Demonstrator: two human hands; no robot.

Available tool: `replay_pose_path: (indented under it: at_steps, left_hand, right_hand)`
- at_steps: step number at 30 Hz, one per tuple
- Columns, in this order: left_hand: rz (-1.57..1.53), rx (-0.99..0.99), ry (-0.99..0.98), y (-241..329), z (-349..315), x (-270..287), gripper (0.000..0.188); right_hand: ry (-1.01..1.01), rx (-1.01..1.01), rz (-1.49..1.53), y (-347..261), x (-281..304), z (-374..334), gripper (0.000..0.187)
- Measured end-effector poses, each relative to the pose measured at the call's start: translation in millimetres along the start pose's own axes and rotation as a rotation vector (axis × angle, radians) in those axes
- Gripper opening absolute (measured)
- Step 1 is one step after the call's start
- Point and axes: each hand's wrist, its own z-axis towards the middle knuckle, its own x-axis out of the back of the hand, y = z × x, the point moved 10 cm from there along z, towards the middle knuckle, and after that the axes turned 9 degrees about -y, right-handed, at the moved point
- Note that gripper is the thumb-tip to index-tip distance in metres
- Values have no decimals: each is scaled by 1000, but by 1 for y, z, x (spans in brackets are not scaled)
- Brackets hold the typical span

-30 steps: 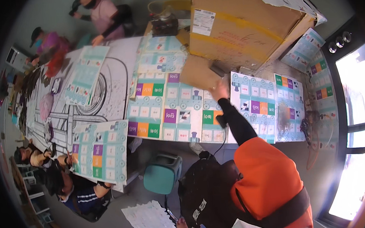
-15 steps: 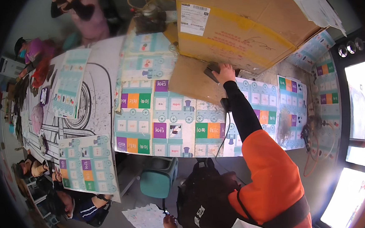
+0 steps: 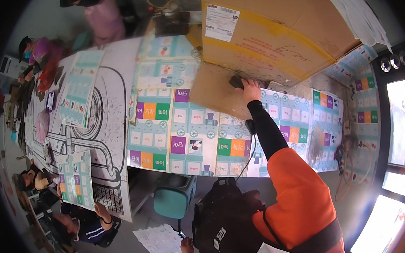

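My right hand [image 3: 251, 92], at the end of a black cuff and orange sleeve, lies on a dark block-like object [image 3: 238, 81]. Its fingers curl over the object, hiding part of it. Under it is a flat brown cardboard piece [image 3: 209, 91], beside a big taped cardboard box [image 3: 271, 34]. A small black corded thing [image 3: 250, 126] sits by my right wrist. Low in the view, my left hand [image 3: 187, 246] is closed at the edge of a white marked sheet [image 3: 158, 240]. A slim dark thing shows at its fingers, too small to name.
Printed colourful sheets [image 3: 147, 139] cover the table, with a cable [image 3: 246, 158] over its front edge. A teal stool [image 3: 172, 202] stands below. At left, a co-worker holds a printed board [image 3: 76, 180] by a table with a large line drawing [image 3: 98, 170]. Windows [image 3: 401, 119] are at right.
The co-worker at lower left has lifted the printed board off the left table and tilted it, baring the drawing beneath. My right fingers now cover more of the dark object. My left hand stays low.
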Motion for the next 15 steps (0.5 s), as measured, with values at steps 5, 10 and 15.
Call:
replay_pose_path:
  at_steps: [5, 10, 15]
  left_hand:
    - [191, -139, 12, -5, 2, -1, 23]
    - [153, -85, 60, -5, 2, -8, 23]
    - [0, -21, 10, -35, 6, 2, 25]
  right_hand:
    - [-9, -23, 29, 5, -2, 12, 45]
    - [-32, 27, -36, 17, -2, 20, 37]
    - [162, 127, 365, -52, 75, -26, 23]
